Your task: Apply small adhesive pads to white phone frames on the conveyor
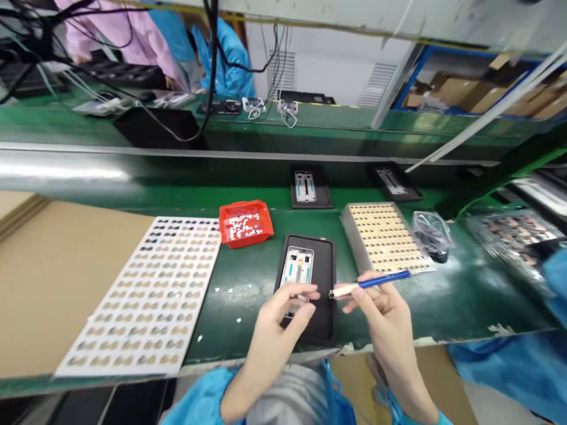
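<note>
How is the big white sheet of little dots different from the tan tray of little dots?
The white sheet is larger and flat as paper; the tan tray is smaller with a raised grey rim. The white sheet lies far left, the tan tray right, just behind the right hand holding the blue pen. Both rest on the green table and carry neat rows of small pieces.

Bright even overhead light; glare on metal rail [66, 168]; edges warped, slightly soft.
</note>
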`<action>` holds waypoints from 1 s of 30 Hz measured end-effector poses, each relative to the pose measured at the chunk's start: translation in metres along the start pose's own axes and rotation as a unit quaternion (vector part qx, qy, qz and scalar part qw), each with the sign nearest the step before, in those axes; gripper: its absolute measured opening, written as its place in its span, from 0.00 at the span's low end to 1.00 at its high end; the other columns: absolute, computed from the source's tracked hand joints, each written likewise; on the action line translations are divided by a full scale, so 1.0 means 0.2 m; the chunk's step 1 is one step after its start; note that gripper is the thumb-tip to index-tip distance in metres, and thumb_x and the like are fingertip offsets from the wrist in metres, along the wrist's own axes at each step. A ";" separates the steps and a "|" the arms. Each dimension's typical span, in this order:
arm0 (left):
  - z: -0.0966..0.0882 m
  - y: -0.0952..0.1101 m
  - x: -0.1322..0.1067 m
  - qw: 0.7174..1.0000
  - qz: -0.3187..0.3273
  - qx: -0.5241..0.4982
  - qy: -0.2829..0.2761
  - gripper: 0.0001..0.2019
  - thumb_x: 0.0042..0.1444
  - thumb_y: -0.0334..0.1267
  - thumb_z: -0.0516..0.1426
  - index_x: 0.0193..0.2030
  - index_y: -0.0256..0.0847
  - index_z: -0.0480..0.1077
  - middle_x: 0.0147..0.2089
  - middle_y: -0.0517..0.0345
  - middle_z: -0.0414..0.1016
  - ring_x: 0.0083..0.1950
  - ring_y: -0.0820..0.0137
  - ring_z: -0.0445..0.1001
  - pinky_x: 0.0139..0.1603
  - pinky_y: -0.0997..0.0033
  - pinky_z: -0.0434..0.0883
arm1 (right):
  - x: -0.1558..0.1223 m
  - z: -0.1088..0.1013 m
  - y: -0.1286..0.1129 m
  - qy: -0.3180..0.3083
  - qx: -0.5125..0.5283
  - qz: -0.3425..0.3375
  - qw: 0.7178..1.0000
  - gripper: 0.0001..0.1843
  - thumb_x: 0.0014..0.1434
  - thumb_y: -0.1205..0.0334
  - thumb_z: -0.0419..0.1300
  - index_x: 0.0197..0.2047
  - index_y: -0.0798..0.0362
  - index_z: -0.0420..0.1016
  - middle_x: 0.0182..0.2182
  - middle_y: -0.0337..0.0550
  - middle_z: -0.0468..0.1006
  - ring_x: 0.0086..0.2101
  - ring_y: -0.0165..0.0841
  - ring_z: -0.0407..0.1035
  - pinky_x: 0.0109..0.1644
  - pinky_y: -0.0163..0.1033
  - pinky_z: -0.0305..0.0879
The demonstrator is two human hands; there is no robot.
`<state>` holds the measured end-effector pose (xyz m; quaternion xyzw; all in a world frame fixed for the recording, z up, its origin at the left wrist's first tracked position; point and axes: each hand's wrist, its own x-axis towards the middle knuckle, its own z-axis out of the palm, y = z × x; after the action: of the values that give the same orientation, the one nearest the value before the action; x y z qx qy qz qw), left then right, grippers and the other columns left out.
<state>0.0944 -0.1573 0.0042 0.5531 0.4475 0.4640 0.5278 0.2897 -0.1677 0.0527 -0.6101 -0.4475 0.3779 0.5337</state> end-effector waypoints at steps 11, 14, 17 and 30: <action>0.10 -0.03 0.05 0.978 -0.099 -0.160 0.085 0.14 0.52 0.51 0.72 0.33 0.42 0.84 0.27 0.56 0.82 0.26 0.68 0.81 0.32 0.71 0.82 | -0.22 0.18 0.21 0.085 -0.096 -0.290 0.948 0.08 0.72 0.67 0.66 0.50 0.42 0.77 0.44 0.46 0.91 0.43 0.46 0.88 0.47 0.51 0.88; 0.11 -0.04 0.02 0.975 -0.086 -0.177 0.106 0.12 0.53 0.48 0.72 0.35 0.43 0.85 0.30 0.55 0.85 0.27 0.68 0.82 0.32 0.72 0.82 | -0.22 0.22 0.23 0.086 -0.090 -0.307 0.943 0.12 0.73 0.69 0.65 0.52 0.41 0.76 0.45 0.46 0.90 0.43 0.47 0.88 0.45 0.53 0.88; 0.13 -0.04 0.00 0.974 -0.067 -0.181 0.122 0.09 0.53 0.45 0.72 0.36 0.44 0.86 0.36 0.53 0.88 0.29 0.67 0.84 0.33 0.71 0.83 | -0.21 0.24 0.23 0.115 -0.096 -0.310 0.939 0.07 0.74 0.66 0.65 0.51 0.43 0.75 0.42 0.46 0.90 0.40 0.47 0.88 0.43 0.53 0.89; 0.05 -0.09 0.05 0.910 0.356 0.167 0.129 0.09 0.73 0.26 0.58 0.48 0.40 0.81 0.42 0.54 0.88 0.42 0.68 0.87 0.47 0.71 0.83 | -0.18 0.24 0.16 0.154 0.026 -0.055 0.986 0.21 0.62 0.45 0.76 0.42 0.49 0.75 0.29 0.40 0.88 0.22 0.36 0.82 0.30 0.37 0.83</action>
<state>0.1057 -0.1479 -0.0126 0.6912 0.3559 0.6067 0.1655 0.2371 -0.1885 0.0141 -0.6212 -0.3825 0.2609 0.6323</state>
